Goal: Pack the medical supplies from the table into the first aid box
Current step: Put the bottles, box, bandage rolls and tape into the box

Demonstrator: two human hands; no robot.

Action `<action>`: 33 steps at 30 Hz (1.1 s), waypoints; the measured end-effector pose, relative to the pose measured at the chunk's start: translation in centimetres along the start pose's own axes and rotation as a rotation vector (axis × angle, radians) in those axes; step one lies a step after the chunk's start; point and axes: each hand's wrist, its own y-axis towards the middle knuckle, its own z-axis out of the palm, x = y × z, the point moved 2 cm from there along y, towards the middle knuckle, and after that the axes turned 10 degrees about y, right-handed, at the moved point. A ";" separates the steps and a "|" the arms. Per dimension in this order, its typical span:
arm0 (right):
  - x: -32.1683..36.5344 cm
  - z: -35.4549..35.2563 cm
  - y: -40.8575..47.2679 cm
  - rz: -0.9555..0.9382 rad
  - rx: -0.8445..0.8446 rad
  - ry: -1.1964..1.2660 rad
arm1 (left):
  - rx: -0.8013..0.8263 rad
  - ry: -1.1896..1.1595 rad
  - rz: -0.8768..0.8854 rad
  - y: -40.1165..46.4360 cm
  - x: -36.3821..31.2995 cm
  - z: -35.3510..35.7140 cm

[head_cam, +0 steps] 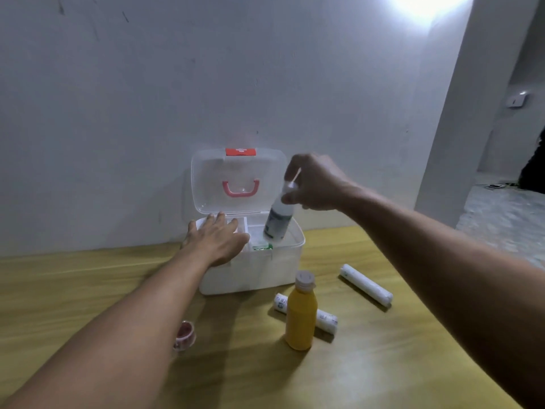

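The white first aid box stands against the wall, its clear lid up, with a pink handle and a red latch. My right hand grips the cap end of a white bottle with a green label, whose base is inside the box's right compartment. My left hand lies flat with fingers spread on the box's left front rim. A small green item sits inside near the front. On the table stand a yellow bottle, two white bandage rolls and a small red-lidded jar.
The wooden table runs along a grey wall. Its right edge drops off to a floor beyond a pillar. The yellow bottle stands in front of one bandage roll, just before the box.
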 end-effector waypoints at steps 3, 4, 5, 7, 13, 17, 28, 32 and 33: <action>0.5 3.4 0.0 -0.033 0.103 0.025 | 0.004 0.022 0.006 0.1 0.1 0.0; 0.6 4.3 0.1 -0.045 0.108 0.036 | 0.006 0.030 0.007 0.2 0.1 0.0; 0.8 4.8 0.3 -0.054 0.103 0.047 | 0.005 0.033 0.005 0.2 0.1 0.0; 1.3 5.1 0.7 -0.055 0.109 0.053 | -0.009 0.034 0.007 0.4 0.2 0.1; 1.0 5.2 1.3 -0.010 0.184 0.038 | 0.006 0.049 0.007 0.7 0.2 0.3; 0.0 7.0 0.7 0.023 0.239 0.030 | 0.003 0.009 -0.035 1.0 0.5 0.8; 0.9 1.3 -2.1 0.210 0.497 0.018 | 0.033 0.047 0.008 -0.2 -0.2 -0.4; 1.2 0.8 -5.5 0.260 0.868 -0.009 | 0.040 0.051 0.008 -0.1 -0.2 -0.3; 1.0 1.4 -6.1 0.231 0.880 -0.030 | 0.040 0.054 0.008 -0.1 -0.2 -0.3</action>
